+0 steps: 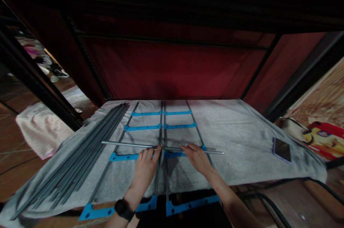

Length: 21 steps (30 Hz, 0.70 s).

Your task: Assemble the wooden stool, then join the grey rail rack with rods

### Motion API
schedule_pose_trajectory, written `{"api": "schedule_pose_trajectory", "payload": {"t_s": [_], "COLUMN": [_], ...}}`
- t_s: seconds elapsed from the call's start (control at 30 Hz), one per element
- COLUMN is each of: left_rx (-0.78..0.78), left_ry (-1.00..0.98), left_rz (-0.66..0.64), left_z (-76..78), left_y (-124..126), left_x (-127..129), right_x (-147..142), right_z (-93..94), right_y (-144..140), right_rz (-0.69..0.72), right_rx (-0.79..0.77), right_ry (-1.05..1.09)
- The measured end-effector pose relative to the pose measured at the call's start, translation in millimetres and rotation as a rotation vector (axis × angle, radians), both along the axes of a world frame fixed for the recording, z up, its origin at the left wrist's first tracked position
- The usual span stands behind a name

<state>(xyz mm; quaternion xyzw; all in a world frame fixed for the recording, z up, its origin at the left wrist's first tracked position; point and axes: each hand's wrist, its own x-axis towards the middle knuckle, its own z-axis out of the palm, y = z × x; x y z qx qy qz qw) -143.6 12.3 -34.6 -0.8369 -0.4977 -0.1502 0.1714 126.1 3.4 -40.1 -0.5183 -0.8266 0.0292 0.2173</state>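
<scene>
A thin grey metal rod (120, 144) lies crosswise over two ladder-like frames made of grey rods and blue crosspieces. My left hand (145, 165) has its fingers bent over the rod near its middle, the index finger reaching to where the frames meet. On the right part of the rod, my right hand (197, 158) grips it with bent fingers. Under the hands are a left blue crosspiece (126, 157) and a right blue crosspiece (173, 155), both partly hidden. Nearest me, a blue end piece (192, 204) overhangs the cloth edge; another blue end piece (98, 212) is partly behind my left wrist.
A bundle of grey rods (88, 149) lies on the left of the pale cloth (228, 124). A phone (282, 150) rests on the right. Dark red panels (172, 70) in a black frame close off the back. A red and yellow package (325, 138) sits beyond the right edge.
</scene>
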Motion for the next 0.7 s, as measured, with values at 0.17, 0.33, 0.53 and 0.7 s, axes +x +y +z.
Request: {"api": "schedule_pose_trajectory", "payload": {"t_s": [0.17, 0.33, 0.53, 0.7], "left_rx": [-0.068, -0.272, -0.284, -0.293], "left_ry": [0.032, 0.020, -0.009, -0.073], "left_rz": [0.010, -0.031, 0.110, 0.082], "left_z": [-2.9, -26.9, -33.0, -35.2], "left_y": [3, 6, 2, -2], "left_x": [6, -9, -53, -68], "right_x": [-1, 22, 88, 105], "right_z": [-9.2, -25.7, -60.7, -83.7], "right_y": [-11, -19, -23, -19], "right_rz": [-0.019, -0.163, -0.798, -0.671], "right_rx": [-0.029, 0.094, 0.002, -0.408], "right_ry": [-0.020, 0.229, 0.556, 0.625]}}
